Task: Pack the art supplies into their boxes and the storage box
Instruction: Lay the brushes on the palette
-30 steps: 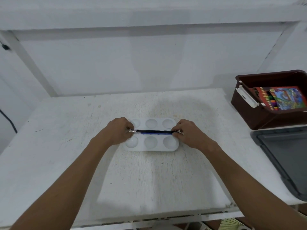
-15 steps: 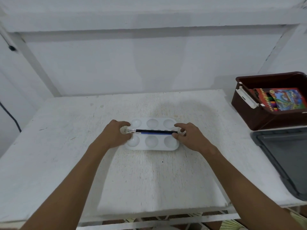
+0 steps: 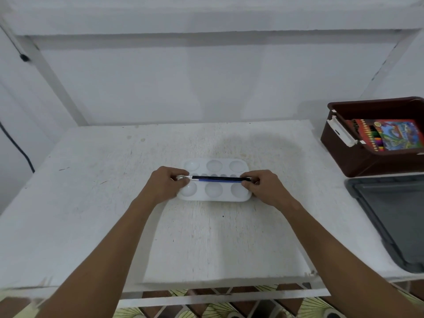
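The paintbrushes (image 3: pixel 218 179) lie in a tight little bunch across the middle of the white paint palette (image 3: pixel 214 196); one handle is black and one is blue, and how many there are is hard to tell. Their long way runs from the left edge of the desk toward the right edge, flat and level, along the strip between the palette's two rows of round wells. The shiny metal ends point left and the thin handle tips point right. The left hand (image 3: pixel 166 187) pinches the metal ends with curled fingers, and the right hand (image 3: pixel 263 188) pinches the handle tips the same way, so both hands hold the bunch, one at each end. The palette sits on the white desk (image 3: pixel 91 203), about midway between the left and right edges and a bit nearer the back edge than the front. Off the right edge sits the brown storage box (image 3: pixel 358 161), open, with a bright crayon box (image 3: pixel 390 137) already inside, so that part looks done. Nearer the front on that side lies a grey lid (image 3: pixel 394 216), still off. I think the brushes and the palette still need to go into the storage box, and then the lid goes on, so the job looks well along but not finished.
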{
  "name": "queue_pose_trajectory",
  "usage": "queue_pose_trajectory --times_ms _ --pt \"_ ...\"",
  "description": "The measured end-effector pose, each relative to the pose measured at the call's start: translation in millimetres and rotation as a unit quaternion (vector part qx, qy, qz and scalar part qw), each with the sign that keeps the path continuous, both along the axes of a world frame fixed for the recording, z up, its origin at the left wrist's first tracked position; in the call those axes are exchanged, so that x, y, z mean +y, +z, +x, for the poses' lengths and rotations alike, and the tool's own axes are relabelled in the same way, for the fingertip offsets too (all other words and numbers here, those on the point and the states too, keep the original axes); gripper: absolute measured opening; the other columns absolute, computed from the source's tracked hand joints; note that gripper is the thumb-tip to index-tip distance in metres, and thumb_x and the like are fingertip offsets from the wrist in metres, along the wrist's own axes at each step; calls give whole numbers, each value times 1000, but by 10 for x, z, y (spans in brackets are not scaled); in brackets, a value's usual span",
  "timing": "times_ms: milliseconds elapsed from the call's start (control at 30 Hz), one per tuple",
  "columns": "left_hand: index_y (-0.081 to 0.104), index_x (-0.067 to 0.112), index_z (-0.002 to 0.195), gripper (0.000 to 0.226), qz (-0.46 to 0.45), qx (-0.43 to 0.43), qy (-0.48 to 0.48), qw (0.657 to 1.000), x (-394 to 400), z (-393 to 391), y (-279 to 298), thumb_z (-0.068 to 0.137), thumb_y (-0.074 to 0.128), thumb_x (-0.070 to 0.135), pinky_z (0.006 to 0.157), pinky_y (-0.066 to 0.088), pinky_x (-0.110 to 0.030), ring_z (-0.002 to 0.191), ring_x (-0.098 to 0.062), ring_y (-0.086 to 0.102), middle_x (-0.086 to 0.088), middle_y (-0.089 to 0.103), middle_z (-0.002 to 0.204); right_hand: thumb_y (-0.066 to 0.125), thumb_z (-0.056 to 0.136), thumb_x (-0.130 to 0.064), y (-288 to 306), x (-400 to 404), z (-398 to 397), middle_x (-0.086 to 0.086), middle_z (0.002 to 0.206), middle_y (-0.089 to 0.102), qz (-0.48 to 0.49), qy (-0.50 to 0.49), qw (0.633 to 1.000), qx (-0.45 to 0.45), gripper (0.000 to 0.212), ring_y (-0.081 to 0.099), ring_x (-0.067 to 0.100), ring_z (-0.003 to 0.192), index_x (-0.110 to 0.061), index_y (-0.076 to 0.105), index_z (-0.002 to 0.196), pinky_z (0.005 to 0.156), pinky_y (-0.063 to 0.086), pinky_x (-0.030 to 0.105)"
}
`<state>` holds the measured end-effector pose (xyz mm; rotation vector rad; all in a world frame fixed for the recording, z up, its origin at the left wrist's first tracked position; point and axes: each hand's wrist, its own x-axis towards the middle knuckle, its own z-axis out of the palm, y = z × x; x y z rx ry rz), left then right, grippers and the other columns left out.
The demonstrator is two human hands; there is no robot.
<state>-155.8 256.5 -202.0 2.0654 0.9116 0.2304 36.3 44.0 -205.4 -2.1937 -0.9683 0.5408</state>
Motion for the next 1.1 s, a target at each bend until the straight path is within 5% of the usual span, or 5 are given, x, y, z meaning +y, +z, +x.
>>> queue_pose_trajectory --times_ms 400,600,833,1000,1100 --pt "75 29 96 17 11 -81 -44 996 -720 984 971 79 76 29 60 48 -23 60 -6 60 -2 71 81 64 89 -20 950 -885 941 3 82 70 98 -48 994 -30 22 56 2 53 -17 70 110 51 44 7" --pt "75 26 98 17 36 -100 -111 988 -1428 2087 1484 81 74 30 55 47 -24 58 -8 58 -1 71 71 67 86 -24 1536 -1765 1911 1 94 72 106 -79 987 -95 23 66 15 86 -18 72 108 82 53 29" --pt "73 25 104 24 62 -69 -135 987 -2237 3303 1501 81 71 30 46 41 -17 61 -11 62 4 70 83 63 89 -25 1627 -2585 2955 5 105 68 22 -88 986 -136 24 61 17 89 -19 70 111 80 49 30" --pt "72 23 109 25 106 -14 -122 987 -2605 3809 1367 84 68 27 72 45 -23 97 -20 62 -2 67 109 60 90 -25 1459 -2811 3403 5 112 65 -35 -85 983 -157 24 52 13 94 -21 70 111 81 36 22" --pt "73 20 109 24 139 22 -120 983 -2719 4002 1259 85 67 25 79 44 -22 103 -18 60 0 65 117 58 92 -22 1348 -2818 3535 6 118 64 -75 -61 980 -173 26 54 18 105 -17 68 115 85 34 19"
